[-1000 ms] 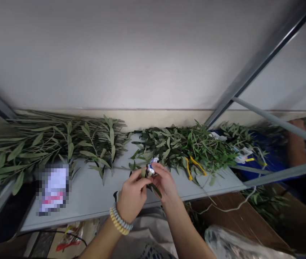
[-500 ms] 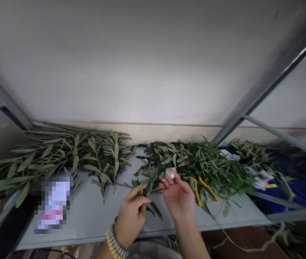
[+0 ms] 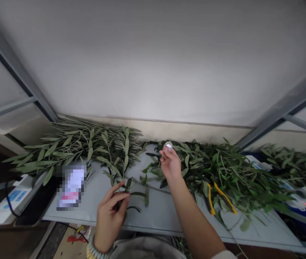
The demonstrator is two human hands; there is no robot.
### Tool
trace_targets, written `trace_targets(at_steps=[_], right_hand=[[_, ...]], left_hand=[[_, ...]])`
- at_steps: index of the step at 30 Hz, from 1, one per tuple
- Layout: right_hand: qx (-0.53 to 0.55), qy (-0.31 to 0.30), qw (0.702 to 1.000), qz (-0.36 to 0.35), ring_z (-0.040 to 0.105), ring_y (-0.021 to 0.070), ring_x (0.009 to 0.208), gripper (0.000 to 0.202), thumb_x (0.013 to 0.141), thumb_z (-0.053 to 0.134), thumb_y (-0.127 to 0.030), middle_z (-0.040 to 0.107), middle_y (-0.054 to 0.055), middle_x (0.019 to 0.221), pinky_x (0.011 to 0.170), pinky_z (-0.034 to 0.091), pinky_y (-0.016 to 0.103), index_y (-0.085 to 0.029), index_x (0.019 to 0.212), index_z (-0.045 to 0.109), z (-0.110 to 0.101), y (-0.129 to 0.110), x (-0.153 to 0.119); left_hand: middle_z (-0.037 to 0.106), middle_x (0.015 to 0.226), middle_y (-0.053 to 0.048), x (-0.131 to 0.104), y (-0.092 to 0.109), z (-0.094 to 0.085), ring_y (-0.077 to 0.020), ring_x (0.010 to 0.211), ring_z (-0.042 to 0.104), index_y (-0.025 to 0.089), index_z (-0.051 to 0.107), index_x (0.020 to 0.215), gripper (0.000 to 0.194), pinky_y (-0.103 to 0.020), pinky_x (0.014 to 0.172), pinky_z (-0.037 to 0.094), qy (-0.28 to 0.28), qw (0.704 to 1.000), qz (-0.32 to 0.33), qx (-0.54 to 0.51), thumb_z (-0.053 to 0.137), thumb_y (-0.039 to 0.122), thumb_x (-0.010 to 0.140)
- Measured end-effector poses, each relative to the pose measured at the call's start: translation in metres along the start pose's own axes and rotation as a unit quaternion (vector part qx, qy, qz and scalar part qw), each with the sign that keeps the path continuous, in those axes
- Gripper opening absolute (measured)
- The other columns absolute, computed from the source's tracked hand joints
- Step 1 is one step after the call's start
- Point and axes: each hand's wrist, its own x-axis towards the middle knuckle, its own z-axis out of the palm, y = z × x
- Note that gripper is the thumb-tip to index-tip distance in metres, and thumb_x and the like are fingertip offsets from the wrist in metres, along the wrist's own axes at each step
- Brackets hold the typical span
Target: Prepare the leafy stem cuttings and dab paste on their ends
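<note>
The left hand (image 3: 109,216) at 7 o'clock pinches a leafy sprig (image 3: 135,189) between thumb and fingers, its grip closed on the stem, which lies across the grey surface (image 3: 163,216). The right hand (image 3: 170,165), near centre, holds a small white roll (image 3: 168,145) at its fingertips, grip closed around it, above the dark leaf pile (image 3: 217,169) at 3 o'clock. Yellow-handled cutters (image 3: 217,196) lie in that pile. A lighter branch heap (image 3: 82,147) sits at 9 o'clock, a phone (image 3: 72,187) just below it
</note>
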Motion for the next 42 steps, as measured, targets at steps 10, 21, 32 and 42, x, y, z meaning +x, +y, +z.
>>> trace_targets(at_steps=[10,21,32,42], right_hand=[[-0.081,0.039,0.994,0.064,0.061,0.0125,0.05,0.008,0.067,0.062,-0.014,0.067,0.002,0.061,0.036,0.03,0.019,-0.015,0.072,0.056,0.017,0.051,0.093],[-0.153,0.14,0.978,0.01,0.045,0.0077,0.027,0.022,0.076,0.06,-0.028,0.059,-0.007,0.046,0.027,0.018,0.015,-0.021,0.086,0.041,0.027,0.1,0.129],[-0.159,0.161,0.973,-0.051,0.038,0.0065,0.026,0.035,0.077,0.057,-0.025,0.054,-0.01,0.044,0.027,0.022,0.015,-0.017,0.106,0.039,0.044,0.113,0.141],[-0.186,0.097,0.973,-0.101,0.035,0.0064,0.031,0.068,0.069,0.065,-0.035,0.055,-0.009,0.048,0.032,0.026,0.016,-0.019,0.125,0.029,0.003,0.078,0.022]], left_hand=[[0.063,0.113,-0.006,-0.02,-0.034,-0.071,-0.0219,0.099,0.063,0.02,0.068,0.084,0.013,-0.032,0.082,0.055,0.115,0.988,-0.107,0.004,0.066,0.027,0.073],[0.063,0.115,-0.008,0.004,-0.052,-0.052,-0.0233,0.101,0.063,0.019,0.069,0.08,0.013,-0.028,0.076,0.057,0.044,0.989,-0.135,-0.048,0.067,0.028,0.071],[0.064,0.115,-0.006,0.037,-0.066,-0.056,-0.0215,0.089,0.067,0.021,0.07,0.077,0.01,-0.024,0.073,0.057,0.015,0.992,-0.095,-0.085,0.07,0.025,0.068],[0.064,0.112,-0.005,0.059,-0.065,-0.026,-0.0203,0.098,0.064,0.022,0.068,0.079,0.008,-0.025,0.075,0.056,-0.059,0.991,-0.061,-0.105,0.067,0.026,0.073]])
